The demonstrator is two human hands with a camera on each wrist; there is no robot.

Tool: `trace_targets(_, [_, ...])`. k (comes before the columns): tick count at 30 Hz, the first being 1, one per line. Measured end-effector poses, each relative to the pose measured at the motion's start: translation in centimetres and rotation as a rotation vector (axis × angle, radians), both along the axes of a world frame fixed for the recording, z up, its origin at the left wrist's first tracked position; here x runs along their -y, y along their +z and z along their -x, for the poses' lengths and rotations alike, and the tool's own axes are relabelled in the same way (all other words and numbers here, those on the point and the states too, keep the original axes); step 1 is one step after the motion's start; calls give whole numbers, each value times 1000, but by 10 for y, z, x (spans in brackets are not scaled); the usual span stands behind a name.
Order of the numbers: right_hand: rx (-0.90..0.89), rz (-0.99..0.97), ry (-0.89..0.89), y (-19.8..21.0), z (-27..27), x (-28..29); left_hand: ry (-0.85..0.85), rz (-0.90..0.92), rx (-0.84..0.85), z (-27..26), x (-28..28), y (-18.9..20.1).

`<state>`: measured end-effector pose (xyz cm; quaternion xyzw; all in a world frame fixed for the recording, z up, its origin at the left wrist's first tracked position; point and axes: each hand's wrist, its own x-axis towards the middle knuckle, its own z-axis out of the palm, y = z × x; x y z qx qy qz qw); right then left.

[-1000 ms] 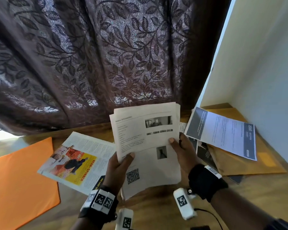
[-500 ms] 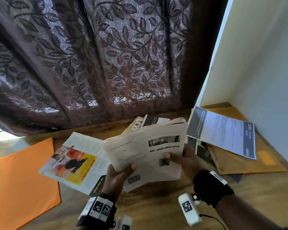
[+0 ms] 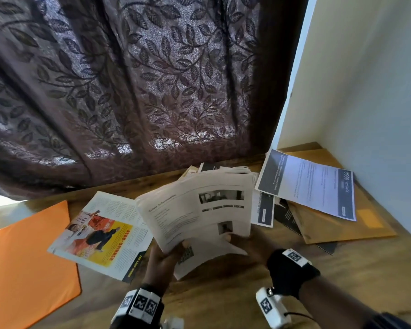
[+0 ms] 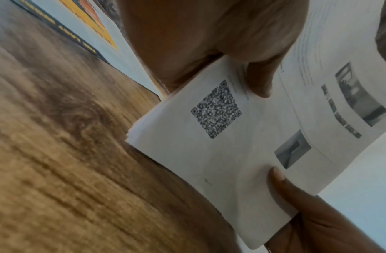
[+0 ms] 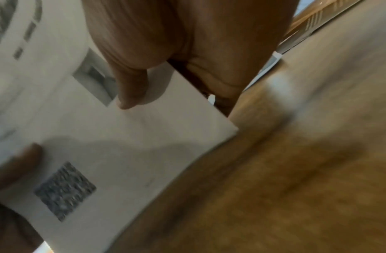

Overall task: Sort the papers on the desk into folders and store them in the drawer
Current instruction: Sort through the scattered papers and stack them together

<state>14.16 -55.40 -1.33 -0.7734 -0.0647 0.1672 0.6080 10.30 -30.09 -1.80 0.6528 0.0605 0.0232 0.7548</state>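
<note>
You have the sheaf of printed papers (image 3: 199, 210) pinched at its near corners. Your left hand (image 3: 161, 260) has its thumb on top beside the QR code and its fingers underneath. Your right hand (image 3: 244, 243) clamps the other near corner the same way. The sheaf is tilted above the wooden surface (image 3: 223, 300), between the magazine (image 3: 100, 233) on the left and the loose sheets on the right.

Expect it to be light and floppy. The top page is already bowing and the far edges are fanning, so sheets could slide apart. Hold it closer to the middle of the long sides, or tap the edges square on the surface before you move it.

The orange folder (image 3: 22, 257) lies flat at the far left. The tan envelope (image 3: 342, 229) at the right is mostly buried under a dark-bordered sheet (image 3: 311, 184). No drawer is in view. The wrist views are blurred. You cannot count the sheets or read the print.
</note>
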Motion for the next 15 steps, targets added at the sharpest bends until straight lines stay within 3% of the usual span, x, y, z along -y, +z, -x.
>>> trace_targets(8, [-67, -47, -123, -10, 1, 3, -24, -130, -23, -4, 2, 1])
trace_targets(15, [4, -27, -144, -7, 4, 21, -94, -146, -80, -13, 17, 1])
